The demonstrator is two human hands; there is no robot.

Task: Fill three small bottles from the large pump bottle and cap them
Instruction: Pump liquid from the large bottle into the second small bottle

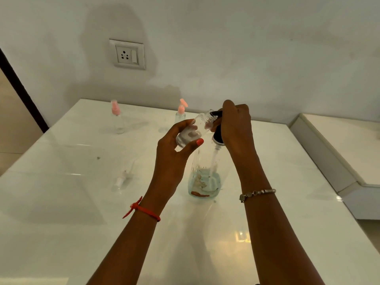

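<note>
A large clear pump bottle [205, 177] stands mid-table with a little pale blue liquid at its bottom. My right hand [236, 124] grips its black pump head [218, 136] from above. My left hand [176, 149] holds a small clear uncapped bottle [195, 128], tilted, its mouth against the black nozzle. Two more small clear bottles stand at the back with pink tops on: one at the left [118, 120], one nearer the middle [181, 114]. A loose clear pump top with its tube [123, 177] lies on the table to the left.
The glossy white table [82, 202] runs to a white wall with a socket plate [127, 54]. A lower white ledge [339, 157] adjoins the table on the right. A dark door frame edge [22, 91] is at the far left.
</note>
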